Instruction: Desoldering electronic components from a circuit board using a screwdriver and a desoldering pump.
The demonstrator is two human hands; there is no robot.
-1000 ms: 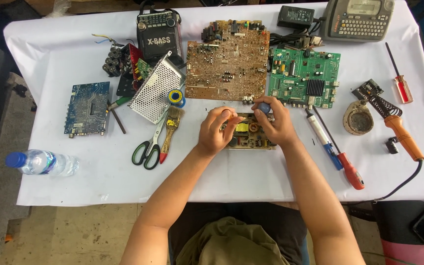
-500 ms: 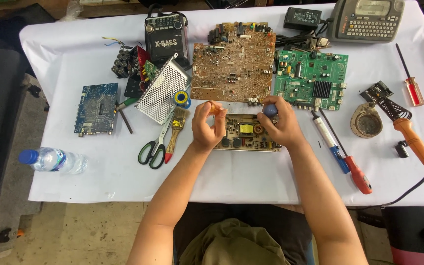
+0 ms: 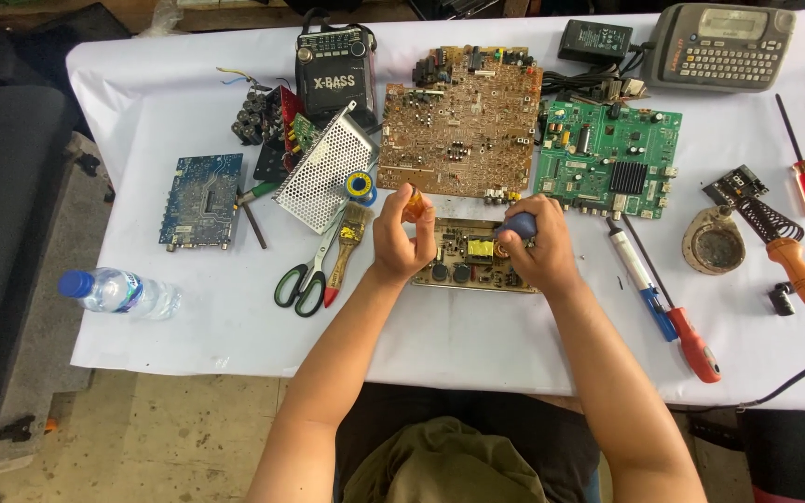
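Since a moment ago the left hand [image 3: 402, 237] has lifted slightly off the small power board [image 3: 473, 256] at the middle of the frame, its grip closed around a small orange-handled tool [image 3: 413, 201]. The right hand [image 3: 538, 247] stays on the board's right end, its grip wrapped round a blue-grey bulb-like object [image 3: 518, 224]. Working well here probably means pinning the board flat on the bench [image 3: 477, 335] and bringing the tool in steadily. The tool's tip is hidden by fingers, and what the blue object is remains hard to tell. Further up lie the brown circuit board [image 3: 463, 121] and green circuit board [image 3: 607, 158].
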